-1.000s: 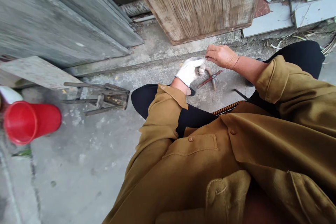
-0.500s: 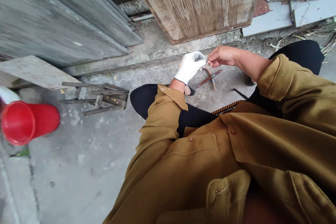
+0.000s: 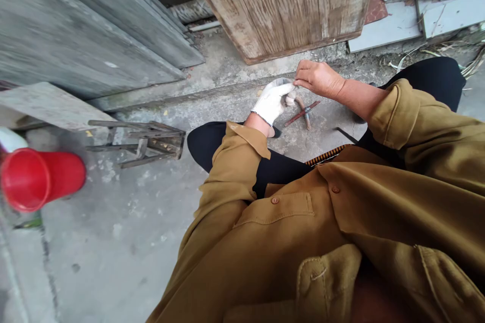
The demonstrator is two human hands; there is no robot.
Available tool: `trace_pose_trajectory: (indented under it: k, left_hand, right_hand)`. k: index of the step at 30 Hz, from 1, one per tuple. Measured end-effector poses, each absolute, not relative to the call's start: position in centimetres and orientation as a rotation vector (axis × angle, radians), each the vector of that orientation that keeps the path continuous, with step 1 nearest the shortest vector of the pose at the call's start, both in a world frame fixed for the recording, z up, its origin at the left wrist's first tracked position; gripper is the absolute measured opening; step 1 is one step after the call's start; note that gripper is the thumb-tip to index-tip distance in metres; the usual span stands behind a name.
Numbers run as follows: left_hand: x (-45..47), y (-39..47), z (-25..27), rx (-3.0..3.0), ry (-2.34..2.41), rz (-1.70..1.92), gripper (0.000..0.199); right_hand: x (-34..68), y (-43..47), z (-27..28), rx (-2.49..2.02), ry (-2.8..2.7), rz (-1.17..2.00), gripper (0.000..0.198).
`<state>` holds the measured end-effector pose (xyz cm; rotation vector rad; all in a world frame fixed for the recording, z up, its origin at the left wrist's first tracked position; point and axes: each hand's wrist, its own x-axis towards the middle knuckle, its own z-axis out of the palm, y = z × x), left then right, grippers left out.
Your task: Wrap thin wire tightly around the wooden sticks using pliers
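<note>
My left hand (image 3: pixel 273 102) wears a white glove and is closed, its thumb and fingers curled together. My bare right hand (image 3: pixel 320 78) meets it at the fingertips, pinching at the glove's finger end or at something too small to make out. Just beyond the gloved fingers, on the concrete, lies a tool-like cross (image 3: pixel 306 112): a reddish-brown rod over a curved brown piece, with grey at the joint. Both hands are above the ground between my knees, and neither touches the cross.
A small wooden stool (image 3: pixel 159 141) lies on its side at left, with a red bucket (image 3: pixel 66 174) farther left. A weathered wooden panel (image 3: pixel 288 10) leans ahead. White tiles (image 3: pixel 390 25) are stacked at upper right. Near my right knee is a thin dark bar (image 3: pixel 346 135).
My right hand has turned over, its back now facing up, and shifted slightly left and up at the gloved fingertips. The left hand has rotated a little; the cross has stayed put.
</note>
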<state>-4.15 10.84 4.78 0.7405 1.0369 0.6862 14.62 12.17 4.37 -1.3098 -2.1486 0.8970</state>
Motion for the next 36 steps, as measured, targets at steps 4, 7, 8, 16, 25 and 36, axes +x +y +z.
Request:
trace_pose_trajectory:
  k: [4, 7, 8, 16, 25, 36]
  left_hand:
    - [-4.1, 10.9, 4.9, 1.041, 1.086, 0.747, 0.012]
    - [-4.1, 11.1, 4.5, 1.292, 1.137, 0.804, 0.013]
    - [-4.1, 11.1, 4.2, 1.328, 1.146, 0.818, 0.013]
    - [-3.7, 10.7, 4.2, 1.017, 1.176, 0.830, 0.019]
    - [-3.9, 10.6, 4.8, 1.026, 1.191, 0.799, 0.017]
    - [-4.2, 11.1, 4.5, 1.139, 1.206, 0.886, 0.014]
  right_hand:
    - [14.2, 12.0, 5.7, -1.446, -1.641, 1.420, 0.030]
    - [14.1, 11.9, 6.5, -1.481, -1.156, 2.005, 0.031]
    - [14.1, 11.9, 6.6, -1.478, -1.056, 2.091, 0.030]
    - [14.4, 12.0, 5.7, -1.410, -1.509, 1.396, 0.020]
    - [14.9, 12.3, 5.2, -1.388, -2.088, 0.973, 0.009]
    - [14.4, 11.7, 6.8, -1.350, -1.486, 1.593, 0.015]
